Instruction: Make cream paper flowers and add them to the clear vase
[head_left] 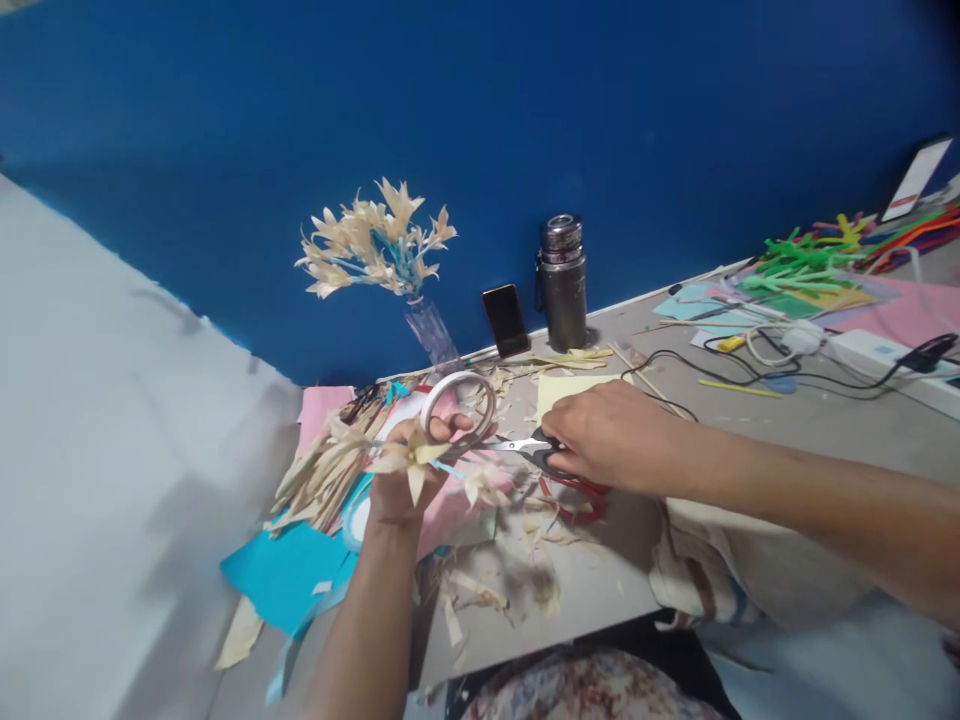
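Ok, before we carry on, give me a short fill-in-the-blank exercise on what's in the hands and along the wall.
1. The right hand holds a pair of black-handled ____.
2. The left hand holds a pale flower and a ring-shaped roll of ____.
3. In the picture, the upright flask stands to the ____ of the nearby dark phone.
4. The wall behind the flask is ____.

Missing words: scissors; tape; right; blue.

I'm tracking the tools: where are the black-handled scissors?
In the head view, near the middle: the black-handled scissors are in the right hand, blades toward the tape roll at the left hand.
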